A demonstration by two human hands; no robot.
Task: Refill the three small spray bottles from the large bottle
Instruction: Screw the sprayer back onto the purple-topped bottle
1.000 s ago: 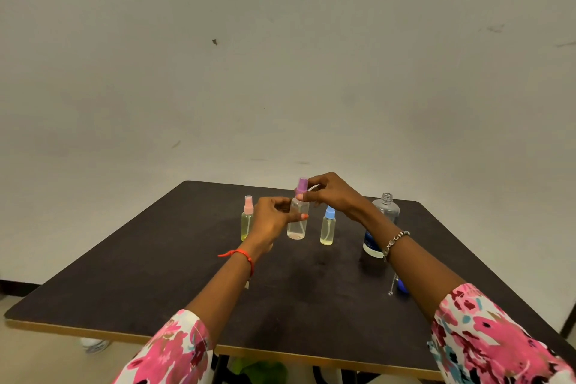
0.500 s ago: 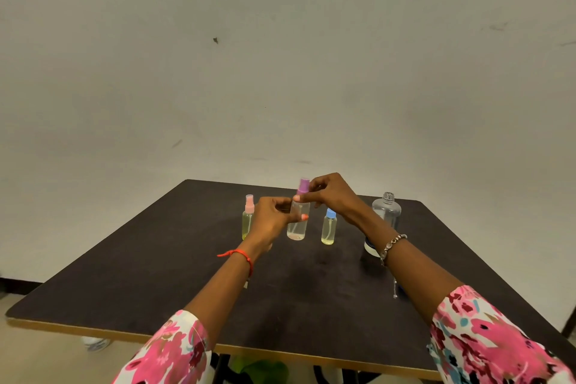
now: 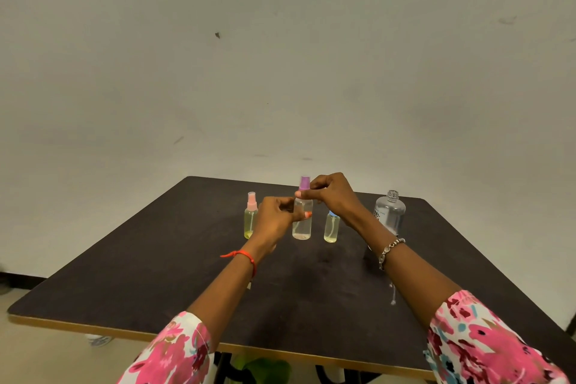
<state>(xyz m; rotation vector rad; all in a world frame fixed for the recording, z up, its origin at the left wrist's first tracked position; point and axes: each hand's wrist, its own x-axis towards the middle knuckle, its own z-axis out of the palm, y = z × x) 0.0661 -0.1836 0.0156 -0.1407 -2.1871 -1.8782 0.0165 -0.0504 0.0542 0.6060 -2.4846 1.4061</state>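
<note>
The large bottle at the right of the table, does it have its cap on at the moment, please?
No, the large bottle stands open, its bare threaded neck showing with no cap on it.

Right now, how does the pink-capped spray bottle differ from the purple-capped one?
The pink-capped bottle stands alone and untouched; the purple-capped bottle is held by both hands, the left hand on its body and the right hand at its cap. The pink-capped one looks yellowish and smaller; the purple-capped one looks clear and nearly empty. Both stand upright on the table.
</note>
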